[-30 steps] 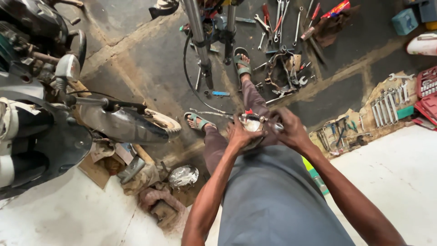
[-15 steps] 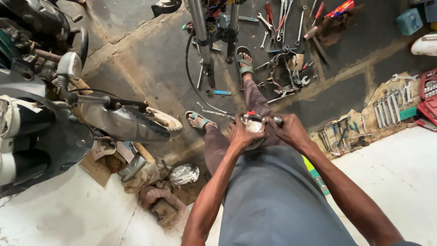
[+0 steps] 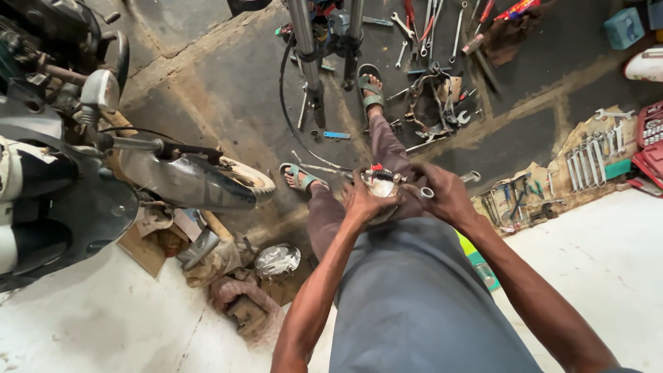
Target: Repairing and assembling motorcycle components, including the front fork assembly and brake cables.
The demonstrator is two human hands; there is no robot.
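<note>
A motorcycle (image 3: 76, 173) stands at the left on the stained floor (image 3: 228, 83). Over the person's knees, the left hand (image 3: 362, 204) closes its grip on a small shiny metal part (image 3: 381, 185) with red bits on top. The right hand (image 3: 445, 197) grips a short metal tube (image 3: 426, 193) touching it.

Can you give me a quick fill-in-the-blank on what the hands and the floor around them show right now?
1. Both hands, the left hand and the right hand, grip a shiny ____ part above the knees.
2. The feet wear green ____.
3. A row of wrenches lies on the floor to the person's ____.
4. The motorcycle stands to the person's ____.

Missing words: metal; sandals; right; left
</note>
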